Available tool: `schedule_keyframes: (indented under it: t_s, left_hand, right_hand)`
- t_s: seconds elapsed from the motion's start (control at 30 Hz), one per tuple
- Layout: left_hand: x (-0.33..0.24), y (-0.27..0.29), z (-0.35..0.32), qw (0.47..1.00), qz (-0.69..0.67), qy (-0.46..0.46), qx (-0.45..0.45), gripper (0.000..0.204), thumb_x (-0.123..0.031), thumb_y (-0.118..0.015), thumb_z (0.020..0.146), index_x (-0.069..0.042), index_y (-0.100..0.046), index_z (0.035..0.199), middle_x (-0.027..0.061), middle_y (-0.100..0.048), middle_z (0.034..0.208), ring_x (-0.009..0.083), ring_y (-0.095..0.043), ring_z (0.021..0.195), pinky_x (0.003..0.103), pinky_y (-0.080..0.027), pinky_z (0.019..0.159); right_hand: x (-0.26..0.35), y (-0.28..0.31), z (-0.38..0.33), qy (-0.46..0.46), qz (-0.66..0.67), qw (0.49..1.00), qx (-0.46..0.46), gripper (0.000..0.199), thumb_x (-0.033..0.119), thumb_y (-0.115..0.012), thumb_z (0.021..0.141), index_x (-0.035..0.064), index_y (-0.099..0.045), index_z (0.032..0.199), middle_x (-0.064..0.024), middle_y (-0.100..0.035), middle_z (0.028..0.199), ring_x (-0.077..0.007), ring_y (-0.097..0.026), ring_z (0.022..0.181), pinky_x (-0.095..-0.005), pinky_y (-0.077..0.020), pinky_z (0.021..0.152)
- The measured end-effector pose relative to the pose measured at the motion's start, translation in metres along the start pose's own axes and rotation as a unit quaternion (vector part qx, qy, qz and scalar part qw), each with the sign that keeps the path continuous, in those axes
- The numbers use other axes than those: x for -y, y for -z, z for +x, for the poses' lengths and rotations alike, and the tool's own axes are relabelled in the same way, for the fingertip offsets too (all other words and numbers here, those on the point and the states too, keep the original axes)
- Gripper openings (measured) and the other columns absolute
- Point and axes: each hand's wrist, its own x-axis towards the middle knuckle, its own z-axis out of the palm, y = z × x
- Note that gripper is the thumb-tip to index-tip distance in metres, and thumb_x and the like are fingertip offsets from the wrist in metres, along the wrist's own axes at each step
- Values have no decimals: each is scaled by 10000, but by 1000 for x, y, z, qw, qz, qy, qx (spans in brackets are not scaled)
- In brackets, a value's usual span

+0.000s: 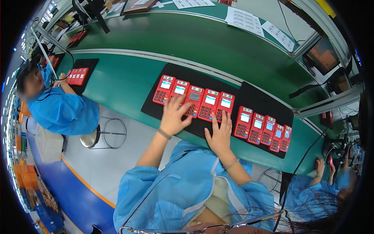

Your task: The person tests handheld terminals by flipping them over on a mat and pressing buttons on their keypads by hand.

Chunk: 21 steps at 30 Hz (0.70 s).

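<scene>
Green bench (117, 80) | red keypad terminals (208, 107) | screens (210, 100) mostly lit

Factory, assy-line type. Long green bench (119, 80) w/ red terminals (209, 103) in rows, blue-smocked co-workers (66, 109) L & R

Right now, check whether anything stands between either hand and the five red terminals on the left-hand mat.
Nothing visible does. The left hand and right hand are over the row of red terminals, with no object between; actual contact is hard to judge.
</scene>
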Motion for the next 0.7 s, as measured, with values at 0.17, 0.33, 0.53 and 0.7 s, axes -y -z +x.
schedule_keyframes:
  t_s: [0.17, 0.33, 0.53, 0.7]
  left_hand:
    - [29, 23, -18, 996, 58, 64, 35, 677, -372, -783, 736, -266, -601, 1379, 258, -352, 1488, 460, -288, 1430, 646, -159, 1191]
    - [25, 21, -21, 994, 71, 58, 53, 715, -413, -791, 717, -293, -594, 1393, 287, -329, 1500, 472, -242, 1457, 654, -149, 1191]
    - [24, 14, -22, 993, 89, 61, 56, 708, -438, -789, 715, -292, -599, 1381, 302, -312, 1510, 479, -220, 1469, 679, -139, 1180]
    - [25, 11, -22, 993, 93, 63, 37, 700, -448, -788, 713, -282, -603, 1367, 303, -311, 1510, 483, -206, 1476, 685, -130, 1178]
  right_hand:
    - [0, 3, -1, 0, 16, 1000, -2, 713, 318, -679, 903, 163, -407, 1543, -269, -258, 1583, -475, -184, 1495, -608, -224, 1183]
    - [-3, 3, -1, 8, 18, 1000, -10, 713, 307, -683, 899, 159, -410, 1541, -260, -276, 1578, -463, -191, 1498, -604, -225, 1184]
    - [-4, 5, -2, 6, 32, 999, -4, 711, 300, -684, 898, 166, -414, 1542, -256, -282, 1581, -451, -196, 1502, -598, -225, 1187]
    - [-5, 4, -1, 15, 32, 999, -12, 708, 295, -685, 898, 168, -418, 1541, -253, -281, 1584, -450, -193, 1505, -596, -224, 1189]
